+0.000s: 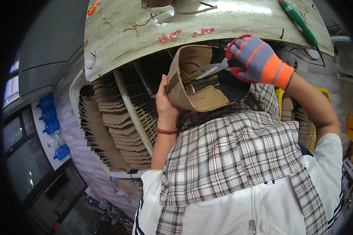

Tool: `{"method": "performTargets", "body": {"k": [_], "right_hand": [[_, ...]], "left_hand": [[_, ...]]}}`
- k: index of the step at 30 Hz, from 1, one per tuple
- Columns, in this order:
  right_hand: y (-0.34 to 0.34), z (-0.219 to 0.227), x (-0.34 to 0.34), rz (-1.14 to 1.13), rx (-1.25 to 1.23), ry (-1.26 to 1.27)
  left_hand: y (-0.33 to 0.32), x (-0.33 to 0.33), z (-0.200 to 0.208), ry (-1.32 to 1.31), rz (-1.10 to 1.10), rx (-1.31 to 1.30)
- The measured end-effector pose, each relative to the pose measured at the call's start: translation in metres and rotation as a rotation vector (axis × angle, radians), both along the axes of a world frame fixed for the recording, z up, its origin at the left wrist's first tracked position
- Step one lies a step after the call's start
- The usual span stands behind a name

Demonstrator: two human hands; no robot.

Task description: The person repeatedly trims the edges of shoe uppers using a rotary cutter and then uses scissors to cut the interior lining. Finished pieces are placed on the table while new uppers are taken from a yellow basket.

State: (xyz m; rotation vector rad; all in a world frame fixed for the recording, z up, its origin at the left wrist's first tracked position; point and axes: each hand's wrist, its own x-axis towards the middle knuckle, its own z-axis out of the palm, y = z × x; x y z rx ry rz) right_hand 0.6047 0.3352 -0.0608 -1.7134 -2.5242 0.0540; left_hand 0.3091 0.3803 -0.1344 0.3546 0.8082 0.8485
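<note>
The bare left hand [167, 100] grips the tan pouch [175, 91] just below the table [119, 51] edge; the gloved right hand [259, 58] holds scissors [215, 70], blades parted, at its mouth. Should the pouch shift, they could nick the mesh lining [212, 101] (contact is hard to judge).

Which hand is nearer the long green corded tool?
Right. The orange-grey gloved right hand is lower-left of the tool; the bare left hand is farther left and lower.
</note>
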Motion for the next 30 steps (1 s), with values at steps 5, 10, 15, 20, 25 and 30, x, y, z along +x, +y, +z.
{"method": "performTargets", "body": {"k": [5,10,15,20,25,30], "right_hand": [[0.020,-0.010,-0.013,0.128,0.023,-0.030],[0.026,-0.012,-0.017,0.135,0.025,-0.060],[0.025,-0.014,-0.018,0.145,0.068,-0.138],[0.029,-0.017,-0.020,0.151,0.040,-0.108],[0.028,-0.024,-0.022,0.124,0.052,-0.160],[0.015,-0.017,0.004,0.037,0.047,0.023]], "left_hand": [[0.000,0.002,0.002,0.006,0.025,-0.018],[0.001,-0.003,-0.011,-0.001,0.019,-0.030],[0.002,-0.001,-0.011,0.023,0.035,-0.063],[0.003,0.000,-0.011,0.043,0.039,-0.074],[0.003,-0.001,-0.013,0.048,0.015,-0.065],[0.001,-0.001,-0.008,0.026,0.002,-0.044]]}}
